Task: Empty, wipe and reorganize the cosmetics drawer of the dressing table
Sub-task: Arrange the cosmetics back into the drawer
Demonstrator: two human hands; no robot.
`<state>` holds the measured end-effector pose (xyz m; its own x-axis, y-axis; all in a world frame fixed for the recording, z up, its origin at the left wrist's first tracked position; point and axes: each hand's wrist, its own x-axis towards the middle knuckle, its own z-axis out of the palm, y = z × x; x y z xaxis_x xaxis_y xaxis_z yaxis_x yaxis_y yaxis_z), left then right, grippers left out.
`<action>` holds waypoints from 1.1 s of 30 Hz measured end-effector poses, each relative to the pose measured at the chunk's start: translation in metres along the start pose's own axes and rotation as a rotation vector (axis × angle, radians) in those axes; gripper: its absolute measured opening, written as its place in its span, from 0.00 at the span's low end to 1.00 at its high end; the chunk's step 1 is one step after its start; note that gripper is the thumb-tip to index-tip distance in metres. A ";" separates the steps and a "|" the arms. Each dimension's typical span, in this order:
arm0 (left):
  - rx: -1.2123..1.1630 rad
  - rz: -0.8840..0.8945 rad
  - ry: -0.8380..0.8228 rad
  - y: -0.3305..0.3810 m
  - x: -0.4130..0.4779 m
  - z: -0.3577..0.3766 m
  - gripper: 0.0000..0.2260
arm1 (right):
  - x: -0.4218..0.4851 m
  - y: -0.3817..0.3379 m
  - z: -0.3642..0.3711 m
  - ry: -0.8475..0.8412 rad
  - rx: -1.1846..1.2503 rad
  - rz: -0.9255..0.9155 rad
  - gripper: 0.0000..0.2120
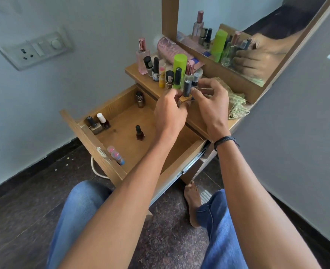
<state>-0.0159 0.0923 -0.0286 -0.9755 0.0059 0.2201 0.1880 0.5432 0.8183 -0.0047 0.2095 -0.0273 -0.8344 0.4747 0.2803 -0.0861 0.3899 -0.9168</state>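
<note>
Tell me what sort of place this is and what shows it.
Most likely a bedroom or dressing corner in a home: a wooden dressing table with a mirror, its shelf crowded with nail polish and perfume bottles, an open drawer holding a few more, and a wall socket panel.

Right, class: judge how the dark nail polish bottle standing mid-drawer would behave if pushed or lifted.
The nail polish bottle stands upright, tall cap over a small base, so a high push would probably tip it. It looks like glass: likely rigid, weighty for its size, perhaps breakable.
</note>
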 end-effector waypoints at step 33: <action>0.333 -0.281 0.230 -0.134 -0.024 -0.175 0.12 | -0.114 -0.029 0.094 -0.219 0.050 -0.157 0.08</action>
<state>0.0028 -0.1269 -0.0506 -0.9255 -0.3447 0.1572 -0.1628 0.7365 0.6565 0.0420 0.0696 -0.0597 -0.9062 0.2276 0.3565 -0.2456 0.4029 -0.8817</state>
